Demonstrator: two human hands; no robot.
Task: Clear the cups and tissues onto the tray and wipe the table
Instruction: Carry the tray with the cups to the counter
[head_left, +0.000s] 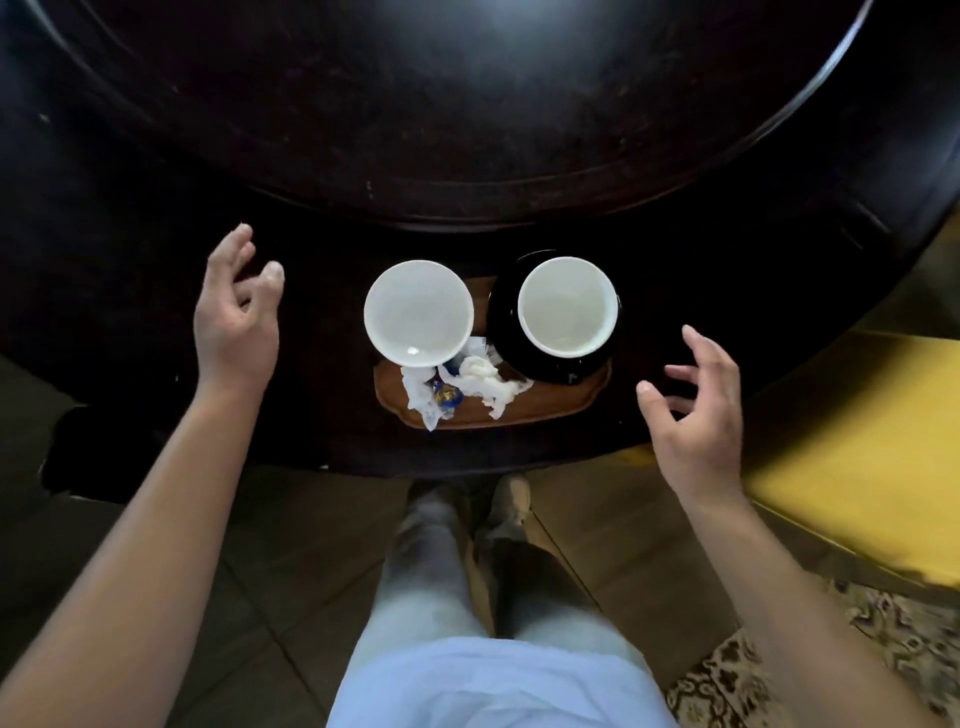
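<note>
The wooden tray (561, 410), already carrying both white cups (418, 313) and the crumpled tissues (488, 382), lies on the dark surface (156, 405) between the left hand (236, 317) and right hand (698, 415), both empty with fingers loosely spread, its long axis running hand to hand.

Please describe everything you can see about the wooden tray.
The wooden tray is brown, shallow, with rounded corners, and looks like smooth wood. It lies flat on the dark table near its front edge. It carries two white cups, one on a black saucer, and crumpled tissues. Neither hand touches it.
</note>
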